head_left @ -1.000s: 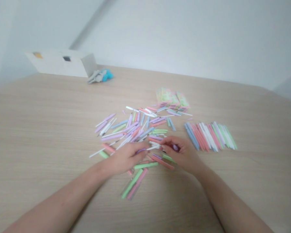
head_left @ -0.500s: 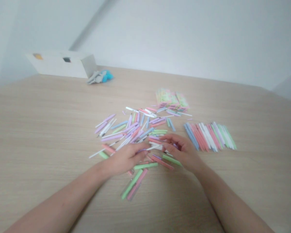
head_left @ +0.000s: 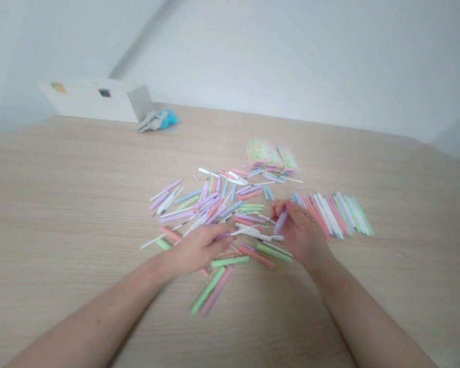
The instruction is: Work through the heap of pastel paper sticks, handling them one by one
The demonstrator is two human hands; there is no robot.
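My right hand (head_left: 305, 236) is closed around a purple pen cap (head_left: 280, 223), raised between the loose pieces and the row at the right. Over the loose pieces, my left hand (head_left: 201, 246) pinches a slim pen (head_left: 240, 231) with a white end sticking out to the right and some purple by the fingers. Its far part is hidden by the hand. Around both hands lie scattered pen parts (head_left: 210, 204): thin white sticks and purple, green, pink, blue and white caps. Just below the left hand are a green cap (head_left: 208, 291) and a pink cap (head_left: 216, 291), side by side.
Right of the scatter, pastel pens (head_left: 331, 214) lie in a neat slanted row. Behind it sit stacked small printed packs (head_left: 270, 156). At the back left stand a white box (head_left: 95, 105) and a grey and blue cloth-like bundle (head_left: 159, 120) on the wooden table (head_left: 80, 204).
My right hand has moved slightly right and turned, lifting away from the loose pieces, and a purple pen cap now shows in its fingers. My left hand has barely moved.
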